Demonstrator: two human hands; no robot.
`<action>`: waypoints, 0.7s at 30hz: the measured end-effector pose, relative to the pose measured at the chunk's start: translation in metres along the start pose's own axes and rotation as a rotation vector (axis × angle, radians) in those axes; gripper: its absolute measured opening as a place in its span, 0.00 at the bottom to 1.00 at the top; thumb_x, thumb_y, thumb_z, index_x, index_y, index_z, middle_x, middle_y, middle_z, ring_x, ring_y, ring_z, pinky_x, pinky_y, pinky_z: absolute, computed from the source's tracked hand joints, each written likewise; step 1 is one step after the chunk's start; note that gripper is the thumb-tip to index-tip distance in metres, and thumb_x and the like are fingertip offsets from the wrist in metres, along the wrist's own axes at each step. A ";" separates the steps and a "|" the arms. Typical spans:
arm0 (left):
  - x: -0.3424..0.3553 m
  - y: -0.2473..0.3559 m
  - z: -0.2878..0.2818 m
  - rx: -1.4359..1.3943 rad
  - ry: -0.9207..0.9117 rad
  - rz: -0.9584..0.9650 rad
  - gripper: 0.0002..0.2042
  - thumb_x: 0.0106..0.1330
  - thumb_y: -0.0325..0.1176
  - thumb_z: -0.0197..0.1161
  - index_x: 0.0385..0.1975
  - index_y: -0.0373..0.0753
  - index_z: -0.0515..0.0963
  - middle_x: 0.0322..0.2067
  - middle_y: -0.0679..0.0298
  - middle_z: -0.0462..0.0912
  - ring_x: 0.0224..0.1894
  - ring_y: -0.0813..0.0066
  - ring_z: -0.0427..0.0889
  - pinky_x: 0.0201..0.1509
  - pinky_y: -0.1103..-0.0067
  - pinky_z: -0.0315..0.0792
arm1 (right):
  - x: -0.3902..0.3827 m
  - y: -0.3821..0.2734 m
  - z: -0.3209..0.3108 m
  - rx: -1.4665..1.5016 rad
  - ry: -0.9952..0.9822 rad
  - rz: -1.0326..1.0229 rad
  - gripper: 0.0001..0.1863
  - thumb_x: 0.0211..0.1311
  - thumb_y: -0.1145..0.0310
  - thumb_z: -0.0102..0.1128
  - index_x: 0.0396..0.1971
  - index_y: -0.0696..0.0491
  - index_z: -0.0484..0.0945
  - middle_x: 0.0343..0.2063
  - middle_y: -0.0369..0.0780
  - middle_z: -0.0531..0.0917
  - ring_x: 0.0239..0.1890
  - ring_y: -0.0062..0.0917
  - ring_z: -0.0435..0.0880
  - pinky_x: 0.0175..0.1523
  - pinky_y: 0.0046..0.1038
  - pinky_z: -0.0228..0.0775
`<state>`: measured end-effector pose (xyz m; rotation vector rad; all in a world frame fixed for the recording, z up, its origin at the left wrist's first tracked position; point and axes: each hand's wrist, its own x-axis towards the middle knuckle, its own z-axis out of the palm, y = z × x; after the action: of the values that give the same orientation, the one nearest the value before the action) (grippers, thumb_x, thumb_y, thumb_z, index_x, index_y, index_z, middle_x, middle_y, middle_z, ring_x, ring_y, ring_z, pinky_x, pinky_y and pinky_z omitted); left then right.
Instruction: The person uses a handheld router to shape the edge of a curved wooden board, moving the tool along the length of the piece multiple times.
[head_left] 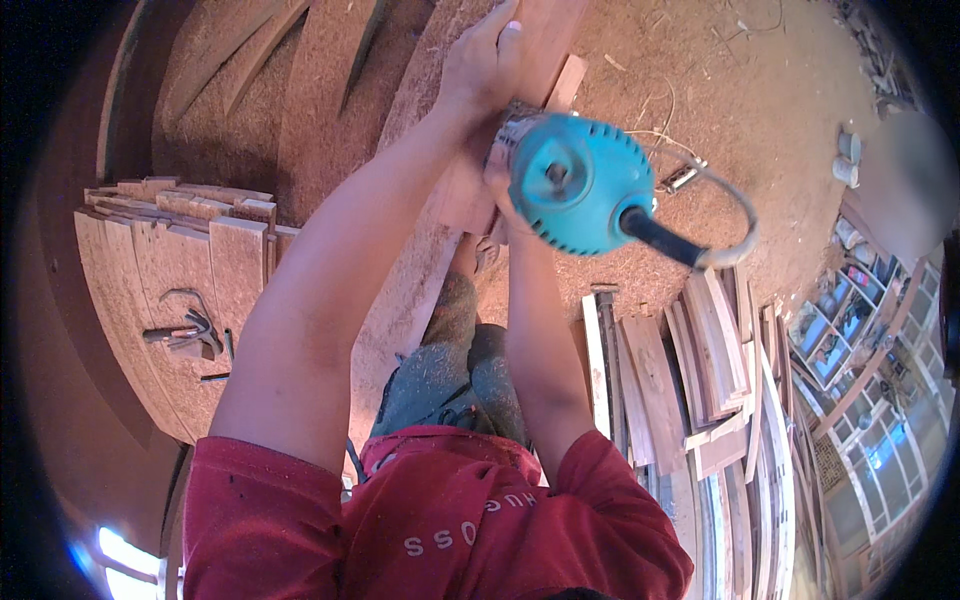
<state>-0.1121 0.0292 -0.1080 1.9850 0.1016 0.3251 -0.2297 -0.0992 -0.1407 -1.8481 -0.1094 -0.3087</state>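
My right hand [500,188] is closed round the lower body of a teal corded power tool that looks like a router [590,185]. The tool's wide round top hides most of that hand. Its lower end meets a reddish wooden board [548,35], where the contact is hidden. Farther up the board, my left hand [482,62] grips its left edge, with the thumb and a finger showing. A small wood strip [567,83] lies by the board's right side. The work rests on a long dusty plank [385,290].
Stacked boards [160,265] at left carry a hammer-like tool [190,330]. Cut wood pieces [650,385] crowd the lower right. The router's cord [745,225] loops to the right. Sawdust covers the floor [690,60]. Window-like frames [880,460] stand at far right.
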 end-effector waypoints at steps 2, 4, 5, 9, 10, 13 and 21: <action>0.001 -0.001 0.000 0.001 0.001 -0.010 0.24 0.78 0.36 0.44 0.64 0.25 0.72 0.61 0.39 0.77 0.68 0.50 0.75 0.74 0.66 0.66 | 0.018 0.009 0.004 -0.024 -0.028 -0.032 0.30 0.56 0.62 0.74 0.57 0.54 0.75 0.54 0.39 0.81 0.58 0.32 0.78 0.70 0.38 0.64; 0.001 0.003 0.003 -0.032 -0.024 -0.070 0.24 0.78 0.36 0.44 0.65 0.25 0.72 0.61 0.38 0.77 0.67 0.49 0.75 0.73 0.66 0.66 | 0.036 0.020 0.005 -0.001 0.052 -0.092 0.31 0.56 0.63 0.75 0.58 0.55 0.74 0.54 0.39 0.81 0.58 0.32 0.78 0.70 0.38 0.65; 0.000 0.010 0.000 -0.046 -0.037 -0.101 0.24 0.78 0.37 0.44 0.65 0.25 0.72 0.61 0.38 0.78 0.67 0.48 0.75 0.73 0.66 0.67 | 0.050 0.017 0.012 -0.020 0.159 -0.191 0.33 0.54 0.65 0.76 0.59 0.57 0.73 0.55 0.41 0.80 0.57 0.33 0.78 0.68 0.38 0.68; 0.000 0.040 -0.020 -0.061 -0.134 -0.276 0.24 0.77 0.38 0.47 0.66 0.30 0.72 0.59 0.39 0.79 0.64 0.46 0.77 0.70 0.63 0.69 | 0.099 -0.010 0.030 -0.010 0.421 -0.438 0.39 0.47 0.68 0.82 0.59 0.63 0.70 0.55 0.48 0.79 0.55 0.35 0.80 0.61 0.38 0.75; -0.004 0.025 -0.012 -0.016 -0.073 -0.220 0.23 0.76 0.39 0.49 0.66 0.33 0.72 0.57 0.40 0.80 0.61 0.45 0.79 0.67 0.61 0.70 | 0.107 -0.021 0.026 -0.001 0.345 -0.459 0.40 0.46 0.68 0.82 0.58 0.64 0.70 0.55 0.49 0.79 0.55 0.35 0.81 0.60 0.37 0.76; -0.006 0.002 0.003 0.052 -0.008 -0.128 0.23 0.75 0.40 0.51 0.66 0.38 0.73 0.54 0.42 0.82 0.58 0.42 0.80 0.64 0.58 0.72 | 0.133 -0.023 0.022 -0.075 0.373 -0.439 0.39 0.40 0.62 0.84 0.53 0.61 0.74 0.47 0.46 0.83 0.48 0.35 0.84 0.54 0.37 0.79; -0.003 -0.006 0.012 0.049 -0.002 -0.079 0.23 0.75 0.39 0.50 0.66 0.37 0.74 0.56 0.42 0.81 0.59 0.44 0.80 0.65 0.60 0.72 | 0.213 0.014 0.020 -0.096 0.443 -0.589 0.44 0.37 0.56 0.84 0.53 0.65 0.73 0.46 0.47 0.82 0.46 0.38 0.83 0.56 0.39 0.75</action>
<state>-0.1113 0.0204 -0.1190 2.0235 0.1879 0.2719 -0.0184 -0.1017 -0.1020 -1.7660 -0.3357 -1.1387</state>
